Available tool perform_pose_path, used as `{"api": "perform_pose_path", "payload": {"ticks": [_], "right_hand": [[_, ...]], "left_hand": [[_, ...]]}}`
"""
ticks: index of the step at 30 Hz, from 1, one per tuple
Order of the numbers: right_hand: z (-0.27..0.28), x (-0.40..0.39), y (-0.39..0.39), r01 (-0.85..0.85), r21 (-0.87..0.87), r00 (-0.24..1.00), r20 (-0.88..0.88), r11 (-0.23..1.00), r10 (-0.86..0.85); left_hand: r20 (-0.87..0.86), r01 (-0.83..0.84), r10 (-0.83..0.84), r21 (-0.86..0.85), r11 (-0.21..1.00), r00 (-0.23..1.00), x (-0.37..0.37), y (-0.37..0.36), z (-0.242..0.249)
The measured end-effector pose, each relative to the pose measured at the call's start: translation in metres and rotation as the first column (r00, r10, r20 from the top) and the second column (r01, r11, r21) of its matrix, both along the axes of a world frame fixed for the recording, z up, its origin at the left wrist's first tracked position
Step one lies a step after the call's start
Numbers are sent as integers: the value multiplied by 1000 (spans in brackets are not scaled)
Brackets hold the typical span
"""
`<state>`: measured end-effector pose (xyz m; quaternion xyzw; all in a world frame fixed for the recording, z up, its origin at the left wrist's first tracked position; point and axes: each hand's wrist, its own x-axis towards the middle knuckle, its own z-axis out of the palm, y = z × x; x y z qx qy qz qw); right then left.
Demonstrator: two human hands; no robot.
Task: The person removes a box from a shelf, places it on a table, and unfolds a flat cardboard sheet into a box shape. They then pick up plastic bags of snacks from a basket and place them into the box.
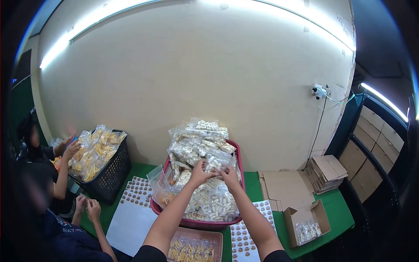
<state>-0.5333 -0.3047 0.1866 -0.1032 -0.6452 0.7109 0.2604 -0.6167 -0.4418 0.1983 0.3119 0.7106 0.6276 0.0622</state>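
Both hands, the left [200, 174] and the right [230, 178], grip a clear bag of white pieces [214, 163] above the red basket [241, 174], which is heaped past its rim with similar bags, so a nudge could send some sliding off. The pink tray [218, 238] holds yellow pieces; the open cardboard box [324, 215] holds small packets.

a clear plastic packet [214, 163] of short, white, rounded pieces is held at its lower edge by the left hand [200, 175] and the right hand [229, 177], over the heap. the heaped packets [214, 203], similarly clear, glossy and creased, lie at mixed angles in a red tub [205, 224], piled above its rim.
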Motion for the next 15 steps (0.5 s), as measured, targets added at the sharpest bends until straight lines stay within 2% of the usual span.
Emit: {"api": "perform_pose_path", "payload": {"ticks": [1,2,3,4,5,6,9,10,11,12,15], "right_hand": [[-2,13,5,-19,-35,1000,23,999,20],[-3,25,12,-39,-67,998,44,997,42],[-9,37,21,33,-6,999,21,999,-33],[-13,47,33,24,-7,999,28,1000,-23],[-17,59,46,-23,-128,1000,-16,991,21],[-11,73,53,-72,-246,996,-67,967,57],[-8,118,90,-59,-181,998,0,982,60],[-10,133,103,-59,-140,997,31,988,64],[-7,153,112,-66,-166,997,-46,984,59],[-10,170,127,-69,-170,997,-46,983,62],[-37,227,171,-73,-206,997,-52,976,64]], "left_hand": [[-81,29,-32,-31,999,996,10,7,0],[-81,28,-31,-32,999,996,16,19,-1],[-23,81,-82,-17,997,996,24,30,-3],[39,128,-128,2,992,991,32,40,-6],[252,241,-242,35,970,937,50,44,8],[257,232,-232,32,972,938,61,54,6],[163,192,-201,70,979,966,103,92,1],[164,184,-192,66,981,968,119,106,-1],[230,228,-245,99,969,942,137,120,-4],[292,271,-300,135,953,908,155,136,-9],[260,270,-291,114,956,921,204,181,-42]]}}
